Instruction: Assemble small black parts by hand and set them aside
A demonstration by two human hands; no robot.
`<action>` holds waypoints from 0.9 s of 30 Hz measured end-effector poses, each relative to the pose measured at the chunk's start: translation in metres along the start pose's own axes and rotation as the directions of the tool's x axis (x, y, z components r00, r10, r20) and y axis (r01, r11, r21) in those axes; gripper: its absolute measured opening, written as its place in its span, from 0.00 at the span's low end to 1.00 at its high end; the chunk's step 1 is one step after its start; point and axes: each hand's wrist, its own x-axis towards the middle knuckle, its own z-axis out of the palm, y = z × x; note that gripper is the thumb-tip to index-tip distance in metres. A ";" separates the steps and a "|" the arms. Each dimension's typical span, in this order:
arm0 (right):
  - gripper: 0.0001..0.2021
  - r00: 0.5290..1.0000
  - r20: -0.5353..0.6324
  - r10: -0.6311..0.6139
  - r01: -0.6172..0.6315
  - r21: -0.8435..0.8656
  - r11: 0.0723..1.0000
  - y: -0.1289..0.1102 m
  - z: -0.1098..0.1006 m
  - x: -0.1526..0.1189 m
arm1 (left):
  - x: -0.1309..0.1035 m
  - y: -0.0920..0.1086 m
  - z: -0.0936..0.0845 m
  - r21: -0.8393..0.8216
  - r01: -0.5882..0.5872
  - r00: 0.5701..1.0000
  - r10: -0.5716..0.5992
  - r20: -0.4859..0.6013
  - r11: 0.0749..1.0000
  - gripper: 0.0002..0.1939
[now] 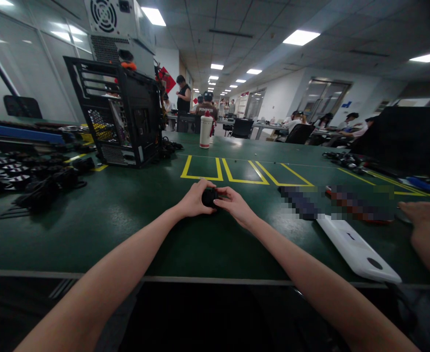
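A small round black object (208, 197) is between my two hands, low over the green table (215, 244). My left hand (196, 199) wraps round its left side, thumb below and fingers above. From the right, my right hand (233, 204) pinches its edge with thumb and fingertips. The underside of the black object is hidden. Yellow tape outlines (244, 182) lie on the table just beyond my hands.
At the left stand an open black computer case (134, 117) and piles of black cables (42, 188). A white bottle (205, 131) is behind. To the right lie a white device (357, 247), blurred phone-like items and another person's hand (427, 230).
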 end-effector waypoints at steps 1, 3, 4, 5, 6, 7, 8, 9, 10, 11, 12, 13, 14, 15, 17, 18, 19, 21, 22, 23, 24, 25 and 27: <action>0.17 1.000 -0.011 0.000 0.000 -0.006 1.000 0.000 0.000 0.000 | 0.000 0.000 0.000 0.002 0.001 1.000 -0.001 0.000 1.000 0.29; 0.16 0.999 -0.031 0.019 -0.019 -0.008 1.000 0.001 0.000 -0.002 | 0.001 -0.001 0.001 0.009 -0.001 1.000 0.001 0.000 1.000 0.29; 0.15 0.999 -0.037 0.033 -0.033 0.000 0.999 0.001 0.001 -0.002 | 0.001 -0.001 0.001 0.013 -0.004 1.000 0.004 0.000 1.000 0.30; 0.14 0.998 -0.041 0.045 -0.044 0.013 0.999 0.001 0.001 -0.002 | 0.001 -0.001 0.001 0.017 -0.006 1.000 0.006 0.002 1.000 0.30; 0.13 0.998 -0.042 0.054 -0.052 0.027 0.998 0.001 0.001 -0.002 | 0.001 -0.001 0.001 0.019 -0.007 1.000 0.007 0.001 1.000 0.30; 0.13 0.997 -0.042 0.059 -0.057 0.039 0.998 0.001 0.001 -0.002 | 0.001 -0.001 0.001 0.021 -0.007 1.000 0.007 0.000 1.000 0.30; 0.13 0.997 -0.038 0.062 -0.060 0.050 0.997 0.001 0.001 -0.001 | 0.001 -0.001 0.001 0.021 -0.008 1.000 0.008 0.000 1.000 0.30; 0.14 0.997 -0.033 0.066 -0.064 0.061 0.996 0.001 0.000 -0.001 | 0.000 -0.001 0.000 0.022 -0.008 1.000 0.008 0.002 1.000 0.30; 0.15 0.997 -0.022 0.070 -0.068 0.069 0.995 0.002 0.000 0.000 | 0.000 -0.001 0.000 0.022 -0.008 1.000 0.008 0.005 1.000 0.30; 0.16 0.997 -0.009 0.073 -0.072 0.076 0.994 0.002 -0.001 0.001 | 0.000 0.000 0.000 0.022 -0.008 1.000 0.008 0.008 1.000 0.30; 0.16 0.997 0.007 0.073 -0.074 0.079 0.994 0.002 -0.001 0.001 | 0.000 0.000 -0.001 0.024 -0.008 1.000 0.008 0.012 1.000 0.29; 0.16 0.997 0.018 0.069 -0.070 0.078 0.994 0.002 -0.002 0.002 | 0.000 0.001 -0.001 0.025 -0.008 1.000 0.008 0.013 1.000 0.29; 0.16 0.998 0.025 0.059 -0.061 0.072 0.996 0.001 -0.002 0.002 | 0.000 0.001 -0.001 0.026 -0.007 1.000 0.007 0.013 1.000 0.29; 0.16 0.999 0.024 0.046 -0.047 0.061 0.997 0.000 -0.002 0.001 | 0.000 0.001 -0.001 0.026 -0.007 1.000 0.007 0.011 1.000 0.29; 0.17 1.000 0.007 0.015 -0.015 0.023 1.000 -0.001 -0.001 0.000 | 0.000 0.001 -0.001 0.025 -0.007 1.000 0.007 0.009 1.000 0.29; 0.17 1.000 -0.002 0.003 -0.003 -0.001 1.000 -0.002 0.000 -0.001 | 0.000 0.001 -0.001 0.024 -0.006 1.000 0.005 0.009 1.000 0.29; 0.17 1.000 -0.008 -0.005 0.005 -0.021 1.000 -0.002 0.000 -0.001 | 0.000 0.001 -0.001 0.022 -0.004 1.000 0.004 0.010 1.000 0.29; 0.15 1.000 -0.014 -0.013 0.012 -0.037 0.999 -0.002 0.001 -0.002 | 0.000 0.001 -0.001 0.019 0.001 1.000 -0.001 0.011 1.000 0.29; 0.14 1.000 -0.015 -0.016 0.015 -0.033 0.999 -0.001 0.001 -0.002 | 0.001 0.001 -0.001 0.017 0.003 1.000 -0.003 0.011 1.000 0.29; 0.13 1.000 -0.015 -0.019 0.019 -0.026 0.999 -0.001 0.001 -0.002 | 0.001 0.001 -0.001 0.016 0.004 1.000 -0.004 0.010 1.000 0.30; 0.12 1.000 -0.017 -0.024 0.023 -0.021 0.999 0.000 0.001 -0.001 | 0.001 0.001 -0.001 0.015 0.003 1.000 -0.004 0.009 1.000 0.30; 0.12 0.999 -0.021 -0.027 0.027 -0.022 0.999 0.001 0.001 -0.001 | 0.001 0.000 -0.001 0.014 0.002 1.000 -0.002 0.009 1.000 0.30; 0.13 0.999 -0.035 -0.024 0.023 -0.030 0.999 0.001 0.001 0.001 | 0.000 0.000 -0.001 0.014 -0.005 1.000 0.005 0.009 1.000 0.29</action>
